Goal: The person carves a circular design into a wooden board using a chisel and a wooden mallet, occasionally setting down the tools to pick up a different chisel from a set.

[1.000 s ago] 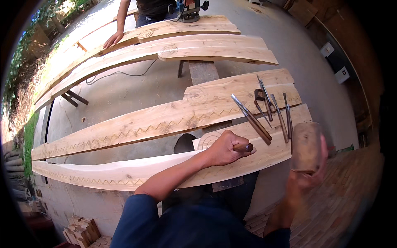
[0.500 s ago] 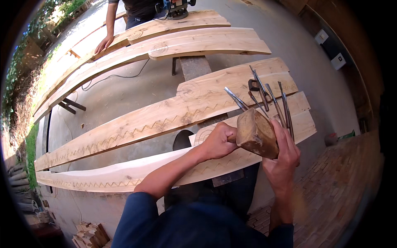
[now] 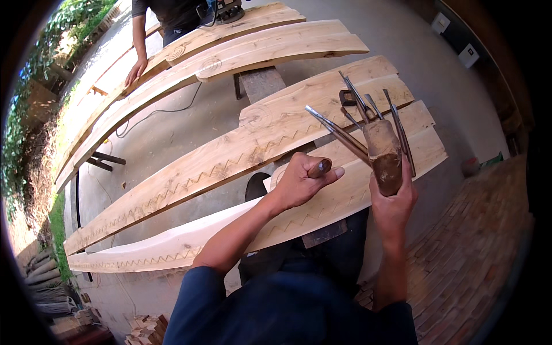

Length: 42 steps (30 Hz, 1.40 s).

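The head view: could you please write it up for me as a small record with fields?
Left grip: around a wooden tool handle, working end hidden
Right grip: holding a blocky wooden mallet
Nearest board: zigzag-marked, beneath the left grip
Chisel-like tools: several, lying toward the boards' right ends
Farthest board: bears a power tool and a co-worker's hand

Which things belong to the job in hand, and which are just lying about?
In use:
wooden-handled tool in the left hand
wooden mallet in the right hand
nearest zigzag-marked board

Lying about:
unheld chisels, perhaps also for this job
wood blocks, lower left
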Tool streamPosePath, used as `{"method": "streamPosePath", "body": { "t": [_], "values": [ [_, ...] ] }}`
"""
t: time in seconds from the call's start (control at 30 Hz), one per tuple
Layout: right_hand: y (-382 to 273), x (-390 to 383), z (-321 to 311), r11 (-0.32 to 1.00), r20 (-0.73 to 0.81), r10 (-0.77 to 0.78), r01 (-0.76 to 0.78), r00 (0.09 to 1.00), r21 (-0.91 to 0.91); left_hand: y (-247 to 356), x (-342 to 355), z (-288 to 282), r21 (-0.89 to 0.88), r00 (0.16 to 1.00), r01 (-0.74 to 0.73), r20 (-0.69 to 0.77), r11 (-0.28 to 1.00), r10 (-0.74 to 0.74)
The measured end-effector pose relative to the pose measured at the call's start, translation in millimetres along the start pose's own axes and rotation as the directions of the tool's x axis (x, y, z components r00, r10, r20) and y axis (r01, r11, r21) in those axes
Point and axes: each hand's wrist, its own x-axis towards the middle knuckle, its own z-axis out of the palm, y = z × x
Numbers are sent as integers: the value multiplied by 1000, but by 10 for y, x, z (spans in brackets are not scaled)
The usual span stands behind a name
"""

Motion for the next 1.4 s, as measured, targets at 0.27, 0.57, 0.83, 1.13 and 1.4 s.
{"method": "streamPosePath", "body": {
  "t": [0.27, 0.57, 0.83, 1.13, 1.4],
  "values": [
    [576, -826, 497, 942, 384, 299, -206, 873, -265, 207, 110, 377, 173, 950, -277, -100, 945, 296],
    [352, -918, 753, 897, 431, -13, 201, 902, -395, 65, -472, 1216, 371, 534, -845, 538, 385, 653],
    [807, -860, 255, 922, 140, -331, 352, 933, -162, -3, -366, 1052, 309, 582, -809, 542, 500, 606],
    [516, -511, -357, 339, 833, 292, -865, 471, 370, 31, -257, 1138, 136, 527, -822, 552, 553, 647],
    [608, -211, -296, 413, 799, 351, -847, 488, 336, -120, -462, 1147, 406, 558, -826, 488, 391, 672]
  ]
}}
